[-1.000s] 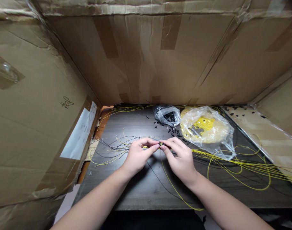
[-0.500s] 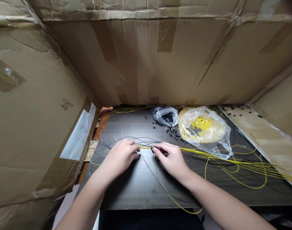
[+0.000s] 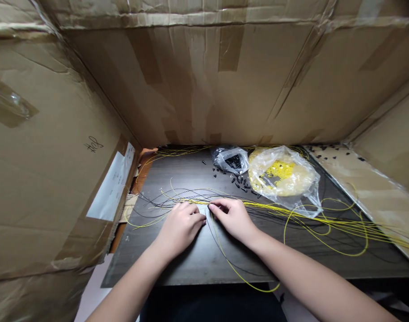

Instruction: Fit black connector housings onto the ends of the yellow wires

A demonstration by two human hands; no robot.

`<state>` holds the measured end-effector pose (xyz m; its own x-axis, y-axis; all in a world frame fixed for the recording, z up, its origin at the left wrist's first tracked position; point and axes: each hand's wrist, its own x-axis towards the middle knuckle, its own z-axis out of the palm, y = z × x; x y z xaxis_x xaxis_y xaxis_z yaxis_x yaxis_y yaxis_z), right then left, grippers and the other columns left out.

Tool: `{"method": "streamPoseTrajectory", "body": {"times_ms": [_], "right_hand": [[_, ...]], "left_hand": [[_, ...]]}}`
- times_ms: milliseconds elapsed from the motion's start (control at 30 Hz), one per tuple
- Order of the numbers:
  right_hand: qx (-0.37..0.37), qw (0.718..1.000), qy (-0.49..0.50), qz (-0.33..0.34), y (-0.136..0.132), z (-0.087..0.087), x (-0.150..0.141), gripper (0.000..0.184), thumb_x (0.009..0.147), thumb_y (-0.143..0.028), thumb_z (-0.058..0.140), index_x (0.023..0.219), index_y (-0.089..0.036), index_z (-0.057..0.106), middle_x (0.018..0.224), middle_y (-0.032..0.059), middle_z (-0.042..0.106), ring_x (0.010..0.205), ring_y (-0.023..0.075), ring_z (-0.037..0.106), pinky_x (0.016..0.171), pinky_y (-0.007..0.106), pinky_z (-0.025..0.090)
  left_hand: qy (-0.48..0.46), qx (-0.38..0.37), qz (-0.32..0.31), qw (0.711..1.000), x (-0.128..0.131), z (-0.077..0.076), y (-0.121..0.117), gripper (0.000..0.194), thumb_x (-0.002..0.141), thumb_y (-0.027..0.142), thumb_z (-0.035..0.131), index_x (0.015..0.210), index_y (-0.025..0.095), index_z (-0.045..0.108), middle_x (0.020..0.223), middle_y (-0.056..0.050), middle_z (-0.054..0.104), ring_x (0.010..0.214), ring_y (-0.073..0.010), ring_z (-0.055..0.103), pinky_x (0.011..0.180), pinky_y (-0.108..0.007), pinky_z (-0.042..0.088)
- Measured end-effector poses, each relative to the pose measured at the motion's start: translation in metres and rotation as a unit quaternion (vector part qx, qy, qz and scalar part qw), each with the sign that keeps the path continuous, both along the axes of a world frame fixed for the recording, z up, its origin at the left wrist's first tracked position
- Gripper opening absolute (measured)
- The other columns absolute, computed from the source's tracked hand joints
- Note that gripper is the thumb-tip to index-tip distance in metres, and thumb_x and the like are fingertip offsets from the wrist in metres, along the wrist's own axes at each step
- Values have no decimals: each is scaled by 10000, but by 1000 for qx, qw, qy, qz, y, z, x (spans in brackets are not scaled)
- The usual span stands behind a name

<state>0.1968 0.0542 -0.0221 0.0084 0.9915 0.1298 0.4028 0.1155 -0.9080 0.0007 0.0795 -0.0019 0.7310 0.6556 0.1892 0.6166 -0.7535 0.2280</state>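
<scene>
Low over the dark tabletop, my left hand [image 3: 181,224] is closed, fingertips pressed together; whatever they hold, if anything, is hidden. Just to its right, my right hand [image 3: 236,220] pinches a small black piece [image 3: 210,206] between thumb and fingers. A bundle of yellow wires [image 3: 274,206] runs behind both hands and off to the right, with thin black wires [image 3: 187,195] among it. One yellow wire [image 3: 233,267] and a black wire beside it curve down from between the hands toward the front edge.
Behind the wires stand a clear bag of black parts [image 3: 233,161] and a larger bag of yellow parts [image 3: 281,172]. Loose black pieces [image 3: 239,183] lie near them. Cardboard walls [image 3: 191,89] enclose the dark table [image 3: 177,273] at the back and sides.
My left hand has moved right and slightly down, closer to my right hand, and its fingers have drawn together. The right hand has shifted slightly left, still pinching the black piece.
</scene>
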Motion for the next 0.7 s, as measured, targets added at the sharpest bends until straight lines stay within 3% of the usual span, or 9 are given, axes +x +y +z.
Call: {"method": "streamPoseTrajectory", "body": {"times_ms": [233, 433, 600, 700], "right_hand": [[-46, 998, 48, 4, 0, -3, -1, 245, 885, -331, 591, 964, -159, 748, 794, 53, 744, 662, 176, 680, 678, 297, 524], [-45, 997, 61, 16, 1, 0, 0, 241, 872, -339, 612, 929, -152, 752, 796, 56, 739, 672, 173, 653, 672, 294, 511], [16, 999, 48, 11, 1, 4, 6, 219, 890, -310, 618, 947, -164, 770, 857, 66, 739, 759, 175, 652, 722, 290, 499], [64, 997, 49, 7, 1, 7, 9, 213, 906, -297, 612, 961, -179, 781, 877, 66, 727, 789, 169, 642, 720, 276, 484]], "left_hand": [[-71, -119, 57, 989, 12, -3, -20, 238, 960, 321, 542, 1094, 269, 731, 831, -30, 642, 829, -191, 581, 797, -340, 435], [-152, -160, 92, 971, 15, -8, -12, 213, 947, 281, 551, 924, 221, 754, 806, -28, 666, 754, -163, 599, 729, -297, 466], [-230, -173, 173, 942, 14, -3, -5, 215, 910, 370, 598, 941, 191, 713, 862, -38, 710, 722, -159, 622, 682, -289, 487], [-243, -210, 178, 930, 17, 6, 0, 270, 887, 400, 626, 1051, 204, 714, 945, -50, 734, 730, -162, 641, 702, -299, 508]]}}
